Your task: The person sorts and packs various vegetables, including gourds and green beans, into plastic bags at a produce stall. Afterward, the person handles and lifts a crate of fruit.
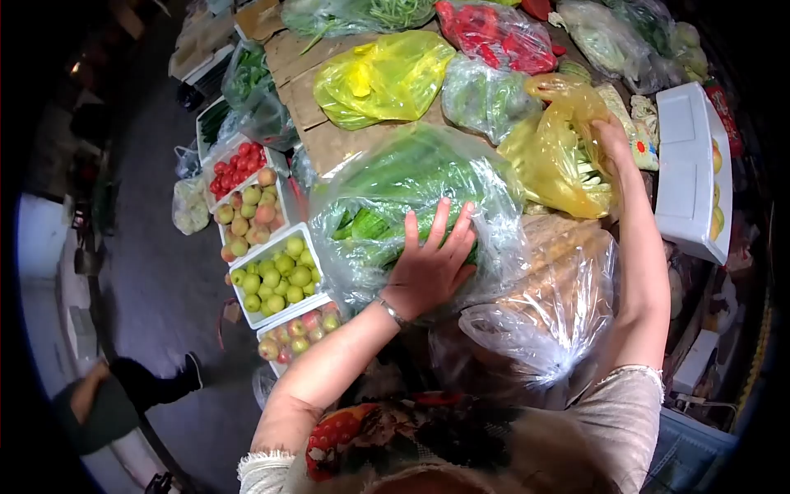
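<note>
My left hand lies with fingers spread on a large clear plastic bag. Green leafy vegetables show through its film. At the right, my right hand grips the side of a yellow-orange plastic bag; its fingertips are partly hidden by the film. Pale green stalks show inside this bag. Close below both bags is a knotted clear plastic bag with something brown in it.
On the left stand white boxes with tomatoes, peaches, green fruit and reddish fruit. Behind lie a bright yellow bag and a red bag. A white foam box stands right. A person's leg shows lower left.
</note>
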The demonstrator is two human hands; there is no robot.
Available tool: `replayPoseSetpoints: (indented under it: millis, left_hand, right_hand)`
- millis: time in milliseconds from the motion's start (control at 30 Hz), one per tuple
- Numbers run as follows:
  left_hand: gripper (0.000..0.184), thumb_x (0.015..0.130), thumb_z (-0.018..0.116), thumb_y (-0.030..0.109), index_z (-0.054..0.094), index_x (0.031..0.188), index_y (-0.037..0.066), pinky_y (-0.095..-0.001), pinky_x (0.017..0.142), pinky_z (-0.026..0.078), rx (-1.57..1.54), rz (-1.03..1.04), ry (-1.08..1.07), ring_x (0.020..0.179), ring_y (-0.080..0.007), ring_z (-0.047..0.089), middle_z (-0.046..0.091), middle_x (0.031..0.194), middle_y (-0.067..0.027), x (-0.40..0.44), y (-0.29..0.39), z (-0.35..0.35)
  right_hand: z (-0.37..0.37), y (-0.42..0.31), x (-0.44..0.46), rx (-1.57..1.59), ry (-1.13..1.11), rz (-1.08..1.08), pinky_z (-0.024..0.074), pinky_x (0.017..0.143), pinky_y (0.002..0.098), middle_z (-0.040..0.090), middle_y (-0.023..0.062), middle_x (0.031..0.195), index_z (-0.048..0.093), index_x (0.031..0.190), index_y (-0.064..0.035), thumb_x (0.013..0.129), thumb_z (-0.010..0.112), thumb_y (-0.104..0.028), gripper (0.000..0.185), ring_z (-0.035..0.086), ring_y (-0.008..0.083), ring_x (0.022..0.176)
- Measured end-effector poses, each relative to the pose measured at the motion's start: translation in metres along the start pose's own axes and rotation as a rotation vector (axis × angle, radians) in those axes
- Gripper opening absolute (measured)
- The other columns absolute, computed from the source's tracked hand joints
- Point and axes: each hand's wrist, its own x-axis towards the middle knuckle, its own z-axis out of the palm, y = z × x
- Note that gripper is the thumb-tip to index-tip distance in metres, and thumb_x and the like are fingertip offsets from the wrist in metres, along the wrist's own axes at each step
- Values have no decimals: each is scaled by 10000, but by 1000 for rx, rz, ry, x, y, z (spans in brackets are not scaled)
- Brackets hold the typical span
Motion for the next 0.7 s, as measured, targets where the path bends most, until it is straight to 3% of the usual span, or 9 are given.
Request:
replayPoseSetpoints:
  millis: [33, 167, 200, 233, 300, 367, 500, 567, 700]
  left_hand:
    - [561, 769, 651, 517, 545, 1203, 177, -616, 982, 314, 0, -1, -4, 1362, -317, 354, 408, 1474, -65, 0, 0, 0]
    - [537, 800, 626, 494, 538, 1213, 162, -623, 977, 299, -46, -6, -22, 1365, -320, 342, 392, 1483, -84, 1, -1, -1]
    - [524, 814, 620, 477, 537, 1217, 152, -628, 976, 295, -74, 0, -18, 1365, -324, 338, 381, 1488, -94, 0, -2, -2]
    - [524, 814, 620, 477, 537, 1217, 152, -628, 976, 295, -68, -7, -20, 1365, -324, 338, 381, 1488, -94, 0, -2, -2]
    - [506, 834, 609, 448, 536, 1224, 135, -632, 979, 292, -117, 8, -38, 1360, -335, 333, 351, 1500, -110, 0, -3, -3]
    - [495, 845, 607, 437, 543, 1229, 131, -639, 971, 298, -104, 16, -41, 1356, -347, 327, 331, 1508, -114, -1, -3, -3]
    - [498, 848, 608, 452, 569, 1229, 134, -646, 962, 312, -108, 11, -39, 1374, -358, 280, 325, 1511, -116, -2, -2, 1]
    - [501, 848, 608, 459, 581, 1230, 135, -649, 962, 315, -106, -1, -36, 1382, -360, 262, 322, 1514, -119, -2, -3, 6]
    - [507, 862, 586, 488, 610, 1238, 149, -652, 967, 322, -95, 34, -34, 1397, -376, 229, 296, 1538, -111, -4, -5, 7]
  right_hand:
    - [4, -5, -13, 1, -2, 3, 444, 944, 327, 574, 151, 1277, 453, 1359, -3, 876, 541, -121, 506, 563, 230, 1121]
    - [28, -41, -70, -657, -74, -652, 303, 1123, 356, 388, 149, 1488, 332, 1488, -148, 841, 546, -120, 681, 361, 250, 1378]
    - [30, -48, -79, -809, -225, -582, 209, 1174, 422, 310, 151, 1537, 327, 1480, -157, 823, 634, -278, 736, 257, 313, 1434]
    - [40, -53, -92, -983, -310, -381, 164, 1176, 496, 289, 149, 1549, 311, 1489, -175, 817, 662, -356, 780, 219, 288, 1452]
    - [58, -43, -111, -652, -431, -126, 103, 1175, 535, 268, 154, 1555, 297, 1497, -186, 796, 690, -401, 832, 196, 270, 1462]
    - [52, 3, -102, -1157, -369, -252, 79, 1180, 522, 279, 156, 1550, 288, 1502, -191, 788, 695, -373, 842, 234, 281, 1449]
    - [46, -12, -79, -1044, -458, -134, 102, 1182, 507, 370, 143, 1508, 313, 1495, -187, 786, 693, -272, 809, 277, 289, 1431]
    - [65, -86, -106, -1219, -433, -1, 129, 1178, 501, 472, 130, 1437, 408, 1445, -169, 795, 695, -261, 716, 409, 311, 1346]
    - [82, -136, -107, -1260, -193, -533, 208, 1139, 500, 544, 132, 1350, 493, 1369, -125, 846, 606, -146, 536, 479, 299, 1281]
